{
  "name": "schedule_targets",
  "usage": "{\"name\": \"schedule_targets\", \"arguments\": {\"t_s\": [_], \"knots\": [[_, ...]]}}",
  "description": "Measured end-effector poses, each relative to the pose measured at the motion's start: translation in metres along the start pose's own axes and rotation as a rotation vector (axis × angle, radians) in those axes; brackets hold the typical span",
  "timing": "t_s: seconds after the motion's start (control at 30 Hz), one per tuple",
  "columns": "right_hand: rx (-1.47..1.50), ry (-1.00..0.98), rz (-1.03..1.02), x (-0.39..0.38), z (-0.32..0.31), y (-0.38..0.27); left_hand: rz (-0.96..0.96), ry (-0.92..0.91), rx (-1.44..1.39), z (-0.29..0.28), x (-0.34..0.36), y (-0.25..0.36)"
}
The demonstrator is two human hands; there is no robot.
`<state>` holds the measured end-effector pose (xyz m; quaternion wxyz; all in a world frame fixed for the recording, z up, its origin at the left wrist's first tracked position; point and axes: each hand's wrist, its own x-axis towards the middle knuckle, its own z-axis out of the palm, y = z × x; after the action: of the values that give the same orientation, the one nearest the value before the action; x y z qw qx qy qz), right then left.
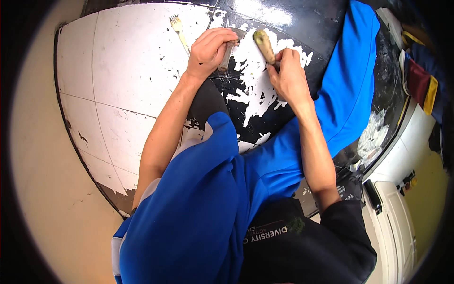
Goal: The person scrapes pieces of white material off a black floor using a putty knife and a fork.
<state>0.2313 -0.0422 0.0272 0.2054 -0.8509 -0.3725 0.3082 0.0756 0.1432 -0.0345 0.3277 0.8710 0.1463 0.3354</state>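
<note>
My left hand point(207, 53) is closed on a worn grey-brown tool point(226, 61), partly hidden by the fingers, over the dark tiled surface point(307, 28) with its flaking white layer point(123, 57). My right hand point(286, 75) pinches the lower end of a pale, worn cylindrical piece with a greenish top point(264, 45), like a handle; anything beyond my fingertips is hidden. Just left of my left hand lies a pale-handled tool with a splayed tip point(178, 31).
My blue-trousered legs point(345, 80) stretch across the lower middle and right. A beige surface point(38, 142) borders the left. Red, yellow and navy fabric point(421, 80) is at the right edge, above a white panel point(395, 217) and a dark bag point(350, 184).
</note>
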Motion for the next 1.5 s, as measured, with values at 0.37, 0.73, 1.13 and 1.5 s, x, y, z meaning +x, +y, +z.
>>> {"name": "schedule_targets", "arguments": {"t_s": [0.37,0.73,1.13,1.5], "knots": [[0.830,-0.150,-0.236,-0.084,-0.051,-0.045,-0.050,0.035,0.031,0.003,0.002,0.012],[0.196,-0.404,-0.408,-0.097,-0.099,-0.079,-0.111,-0.028,-0.046,0.001,0.000,0.000],[0.296,-0.394,-0.387,-0.040,-0.099,-0.055,-0.177,-0.017,-0.077,-0.001,-0.004,0.005],[0.532,-0.406,-0.340,-0.031,-0.090,-0.036,-0.134,-0.023,-0.061,0.001,-0.001,0.000]]}}
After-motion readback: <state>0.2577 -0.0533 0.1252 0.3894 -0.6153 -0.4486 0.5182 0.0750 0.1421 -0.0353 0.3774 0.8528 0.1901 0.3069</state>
